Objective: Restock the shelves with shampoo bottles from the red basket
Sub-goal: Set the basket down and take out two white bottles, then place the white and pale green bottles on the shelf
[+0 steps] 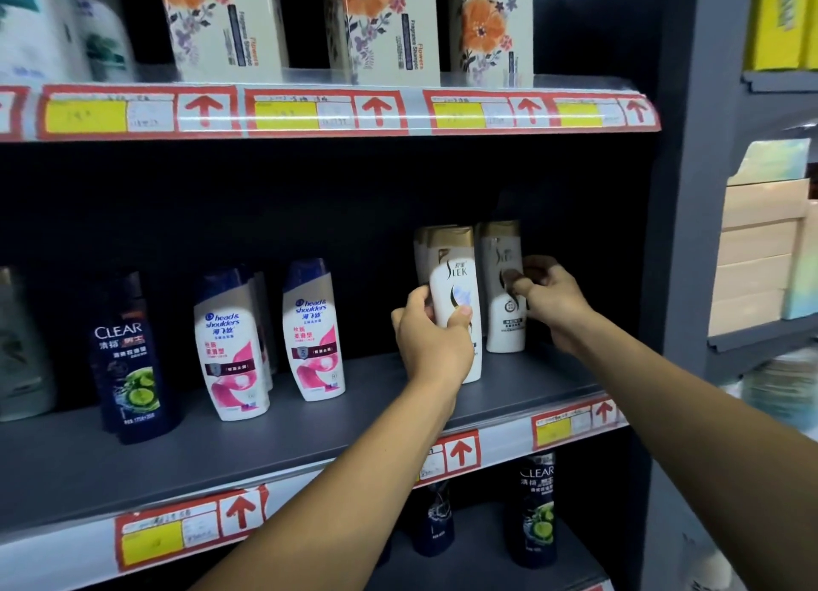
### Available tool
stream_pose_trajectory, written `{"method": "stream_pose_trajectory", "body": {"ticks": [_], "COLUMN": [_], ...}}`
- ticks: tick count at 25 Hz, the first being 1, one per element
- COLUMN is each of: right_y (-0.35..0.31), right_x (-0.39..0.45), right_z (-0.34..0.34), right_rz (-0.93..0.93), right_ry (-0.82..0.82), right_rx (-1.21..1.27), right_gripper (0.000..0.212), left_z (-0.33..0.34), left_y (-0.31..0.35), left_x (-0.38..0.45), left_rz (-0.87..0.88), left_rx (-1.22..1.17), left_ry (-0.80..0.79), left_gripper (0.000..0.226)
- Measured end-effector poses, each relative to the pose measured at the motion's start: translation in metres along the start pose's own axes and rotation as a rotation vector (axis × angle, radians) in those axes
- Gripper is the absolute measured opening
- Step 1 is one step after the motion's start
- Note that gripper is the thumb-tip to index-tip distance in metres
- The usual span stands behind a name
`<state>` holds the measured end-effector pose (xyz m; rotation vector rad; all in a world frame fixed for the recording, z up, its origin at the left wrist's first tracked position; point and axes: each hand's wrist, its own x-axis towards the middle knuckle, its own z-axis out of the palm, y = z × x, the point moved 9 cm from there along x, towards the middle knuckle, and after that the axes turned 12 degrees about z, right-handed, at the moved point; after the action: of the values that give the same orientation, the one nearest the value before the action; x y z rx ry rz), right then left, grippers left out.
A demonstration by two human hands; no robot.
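Note:
Two white Slek shampoo bottles with gold caps stand at the right end of the grey middle shelf (310,422). My left hand (431,338) grips the front Slek bottle (456,276), thumb across its label. My right hand (551,303) pinches the right Slek bottle (502,320) at its side, thumb on the front. More gold-capped bottles stand behind the front one. The red basket is out of view.
Two white and pink Head & Shoulders bottles (314,329) and a dark Clear bottle (128,360) stand further left on the same shelf. Floral shampoo boxes (389,28) fill the shelf above. Clear bottles (538,506) stand below. A grey upright (690,236) bounds the right.

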<state>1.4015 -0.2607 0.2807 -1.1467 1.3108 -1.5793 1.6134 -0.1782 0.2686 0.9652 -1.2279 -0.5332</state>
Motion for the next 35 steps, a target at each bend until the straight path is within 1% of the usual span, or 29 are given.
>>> {"method": "stream_pose_trajectory", "body": {"ticks": [3, 5, 7, 9, 10, 14, 17, 20, 22, 23, 26, 28, 30, 31, 33, 34, 35], "right_y": [-0.002, -0.002, -0.006, -0.014, -0.021, -0.047, -0.06, -0.047, -0.027, -0.006, 0.092, 0.168, 0.239, 0.268, 0.331, 0.363, 0.392], "right_x": [-0.003, -0.014, -0.029, -0.05, -0.064, -0.124, -0.186, -0.259, -0.306, -0.328, -0.396, -0.434, -0.459, -0.467, -0.484, -0.496, -0.508], "right_z": [-0.005, -0.011, -0.017, -0.022, -0.021, -0.005, 0.012, 0.039, 0.06, 0.072, 0.112, 0.132, 0.143, 0.146, 0.147, 0.146, 0.142], "right_rz": [0.04, 0.081, 0.063, 0.003, -0.031, -0.128, -0.187, -0.226, -0.232, -0.207, -0.07, 0.058, 0.167, 0.207, 0.293, 0.34, 0.4], "right_ry": [0.025, 0.053, 0.091, 0.15, 0.17, 0.177, 0.186, 0.139, 0.078, 0.024, -0.19, -0.309, -0.424, -0.468, -0.573, -0.658, -0.729], "right_rx": [-0.038, 0.0, -0.007, -0.063, -0.095, -0.17, -0.239, -0.279, -0.302, -0.328, -0.424, -0.546, -0.695, -0.774, -0.959, -1.057, -1.139], "right_gripper": [0.055, 0.054, 0.051, 0.05, 0.05, 0.041, 0.035, 0.027, 0.023, 0.02, 0.014, 0.014, 0.014, 0.016, 0.022, 0.026, 0.025], "left_z": [0.002, 0.001, -0.002, -0.01, -0.016, -0.051, -0.1, -0.164, -0.207, -0.231, -0.301, -0.343, -0.38, -0.395, -0.415, -0.415, -0.41], "left_y": [0.002, -0.001, -0.005, -0.004, -0.001, 0.029, 0.057, 0.065, 0.048, 0.03, -0.045, -0.101, -0.147, -0.168, -0.208, -0.222, -0.23], "left_x": [0.0, 0.001, 0.001, -0.005, -0.009, -0.025, -0.05, -0.098, -0.139, -0.163, -0.25, -0.307, -0.351, -0.369, -0.404, -0.419, -0.431], "left_rz": [-0.019, -0.038, -0.072, -0.096, -0.1, -0.08, -0.04, 0.021, -0.007, -0.037, -0.179, -0.32, -0.411, -0.462, -0.617, -0.692, -0.722], "left_rx": [0.002, 0.018, 0.053, 0.084, 0.083, 0.024, 0.017, 0.05, 0.052, 0.066, 0.202, 0.26, 0.316, 0.364, 0.46, 0.5, 0.514], "left_ry": [-0.001, 0.008, 0.016, 0.027, 0.033, 0.053, 0.042, 0.03, -0.009, -0.031, -0.119, -0.165, -0.166, -0.157, -0.166, -0.222, -0.306], "left_gripper": [0.036, 0.037, 0.045, 0.059, 0.062, 0.055, 0.046, 0.034, 0.031, 0.029, 0.024, 0.023, 0.025, 0.026, 0.025, 0.025, 0.029]}}
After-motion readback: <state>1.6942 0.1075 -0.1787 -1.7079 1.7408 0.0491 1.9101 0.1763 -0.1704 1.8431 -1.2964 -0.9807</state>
